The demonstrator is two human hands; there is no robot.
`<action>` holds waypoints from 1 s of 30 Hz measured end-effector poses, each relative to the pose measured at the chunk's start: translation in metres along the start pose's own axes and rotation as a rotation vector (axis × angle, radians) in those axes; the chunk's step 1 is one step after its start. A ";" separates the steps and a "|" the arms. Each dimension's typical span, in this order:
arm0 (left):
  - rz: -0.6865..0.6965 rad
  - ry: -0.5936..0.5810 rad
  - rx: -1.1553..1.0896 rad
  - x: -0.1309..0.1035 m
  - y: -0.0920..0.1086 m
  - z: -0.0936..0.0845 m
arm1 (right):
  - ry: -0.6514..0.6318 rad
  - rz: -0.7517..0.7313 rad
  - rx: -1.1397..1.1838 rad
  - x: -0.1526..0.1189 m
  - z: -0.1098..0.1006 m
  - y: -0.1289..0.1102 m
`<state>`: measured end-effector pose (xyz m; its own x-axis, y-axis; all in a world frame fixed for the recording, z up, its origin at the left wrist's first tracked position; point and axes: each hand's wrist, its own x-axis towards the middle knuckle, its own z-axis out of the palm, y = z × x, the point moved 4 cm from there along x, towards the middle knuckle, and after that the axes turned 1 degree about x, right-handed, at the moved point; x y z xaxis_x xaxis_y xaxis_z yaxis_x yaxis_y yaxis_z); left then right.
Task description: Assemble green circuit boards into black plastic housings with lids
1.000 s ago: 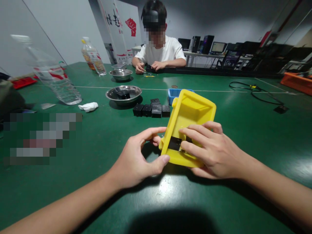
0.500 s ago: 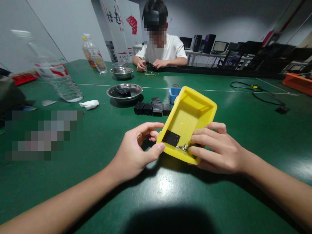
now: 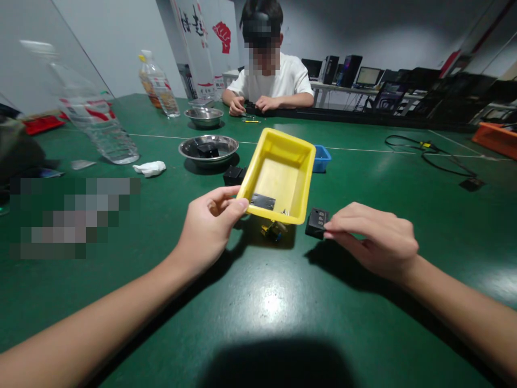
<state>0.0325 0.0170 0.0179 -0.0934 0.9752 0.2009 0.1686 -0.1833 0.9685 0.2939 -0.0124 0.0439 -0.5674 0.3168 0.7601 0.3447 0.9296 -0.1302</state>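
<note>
My left hand point(image 3: 214, 221) grips the near left corner of a yellow plastic bin point(image 3: 278, 170), which is tilted towards me above the table. Inside the bin, at its low end, lie a flat black plate point(image 3: 263, 201) and some small shiny screws point(image 3: 285, 212). My right hand point(image 3: 371, 237) pinches the edge of a small black box point(image 3: 318, 222) with pale letters on top, to the right of the bin. Just under the bin's near edge, a small yellow and dark object point(image 3: 273, 230) shows on the table; its kind is unclear.
Behind the bin stand black boxes point(image 3: 233, 175), partly hidden, and a blue bin point(image 3: 322, 158). A steel bowl point(image 3: 188, 152) holds a black part. A large water bottle point(image 3: 95, 116) stands left, near crumpled tissue point(image 3: 150, 168). Across the green table point(image 3: 169, 328) sits a person point(image 3: 278, 81). A cable point(image 3: 440, 153) lies right.
The yellow bin has moved left and away from me in my left hand. My right hand has come out of it to the right, with the black box between its fingers.
</note>
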 end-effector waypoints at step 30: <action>0.292 -0.396 0.596 -0.010 0.000 0.020 | 0.218 0.722 -0.444 -0.035 -0.038 0.107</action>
<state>0.0533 0.0099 0.0129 0.3748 0.8900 0.2598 0.6428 -0.4514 0.6189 0.3788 0.0692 0.0274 0.0417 0.7146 0.6983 0.8499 0.3420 -0.4008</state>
